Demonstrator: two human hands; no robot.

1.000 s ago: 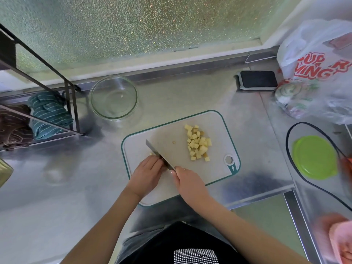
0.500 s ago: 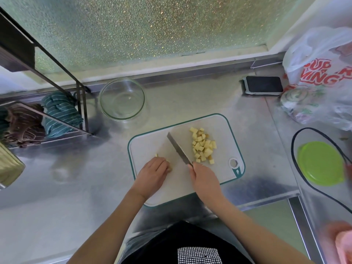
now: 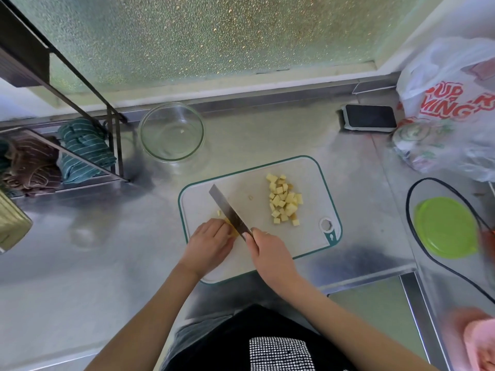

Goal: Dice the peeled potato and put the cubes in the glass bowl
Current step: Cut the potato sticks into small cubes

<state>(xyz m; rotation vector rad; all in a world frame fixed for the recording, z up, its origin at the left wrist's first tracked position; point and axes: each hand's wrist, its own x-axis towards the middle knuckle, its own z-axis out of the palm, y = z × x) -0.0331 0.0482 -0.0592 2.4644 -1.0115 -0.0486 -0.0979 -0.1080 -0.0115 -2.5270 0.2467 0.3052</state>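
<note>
A white cutting board (image 3: 241, 266) with a teal rim lies on the steel counter. A pile of several yellow potato cubes (image 3: 284, 200) sits on its right half. My left hand (image 3: 209, 243) holds down the remaining potato piece (image 3: 232, 228) at the board's left; the hand hides most of it. My right hand (image 3: 267, 250) grips the knife (image 3: 230, 211) by the handle. The blade lies right beside my left fingers, its tip pointing up-left. The glass bowl (image 3: 171, 131) stands behind the board to the left, holding one tiny bit.
A black wire rack (image 3: 107, 113) with folded towels (image 3: 83, 149) stands at the left. A phone (image 3: 369, 117) and a plastic bag (image 3: 452, 108) lie at the back right. A green lid (image 3: 446, 227) sits at the right inside a black cable loop.
The knife, which had swung right toward the cube pile half a second ago, has come back left against my left fingers. My left hand has stayed on the potato piece.
</note>
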